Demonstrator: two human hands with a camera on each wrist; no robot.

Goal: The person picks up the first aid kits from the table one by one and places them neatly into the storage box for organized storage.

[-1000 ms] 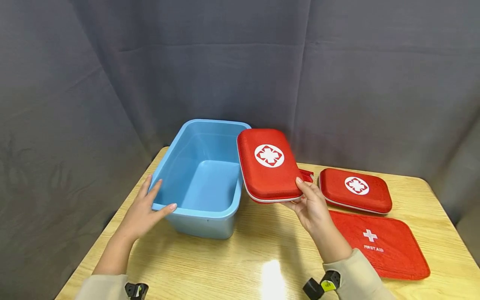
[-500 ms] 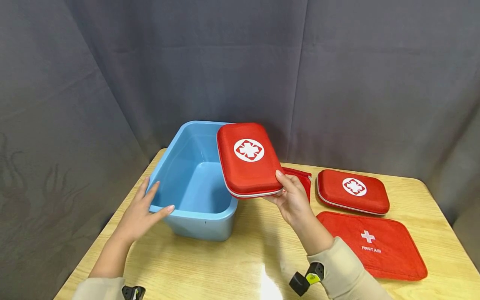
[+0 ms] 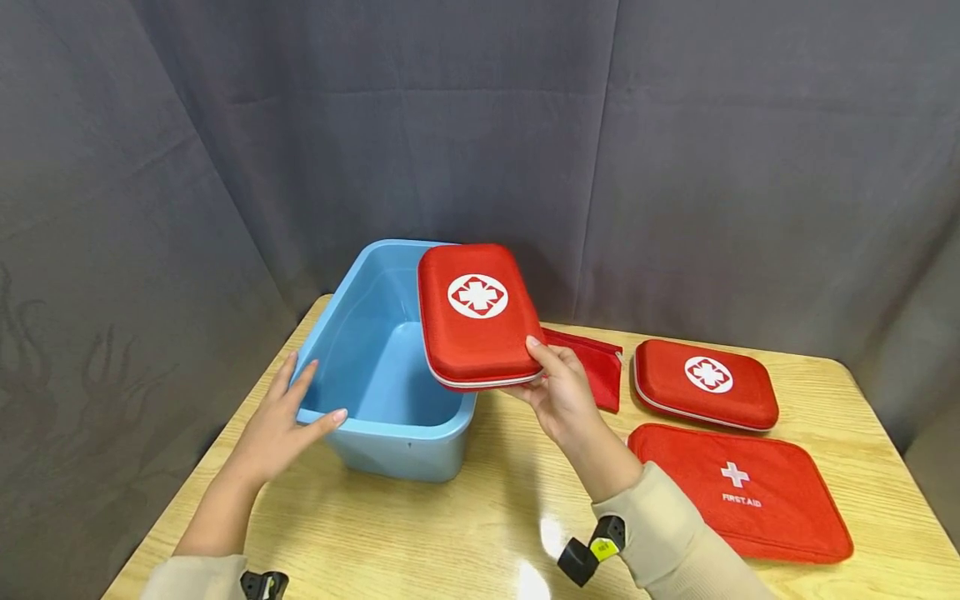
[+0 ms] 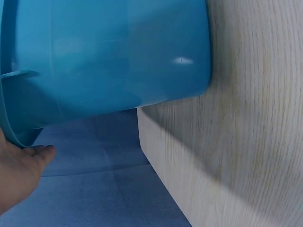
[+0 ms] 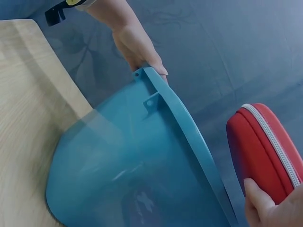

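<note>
My right hand (image 3: 561, 398) grips the near right corner of a red hard-shell first aid case (image 3: 478, 317), thumb on top and fingers underneath. The case has a white cross emblem and hangs tilted over the right side of a blue plastic bin (image 3: 397, 432). Its grey zipper (image 5: 270, 135) runs round the edge in the right wrist view. At the bin's near left corner, my left hand (image 3: 272, 433) rests on the rim with straight, spread fingers. The left wrist view shows its fingertips (image 4: 46, 152) by the rim.
Right of the bin, a flat red pouch (image 3: 600, 375) lies partly behind my right hand. Farther right are a second red case (image 3: 705, 383) and a soft red FIRST AID pouch (image 3: 750, 492). A grey curtain (image 3: 480, 125) hangs behind the wooden table (image 3: 390, 533).
My right hand has carried the red case leftward, from beside the bin's right rim to over it, uncovering more of the flat pouch. My left hand stays on the rim.
</note>
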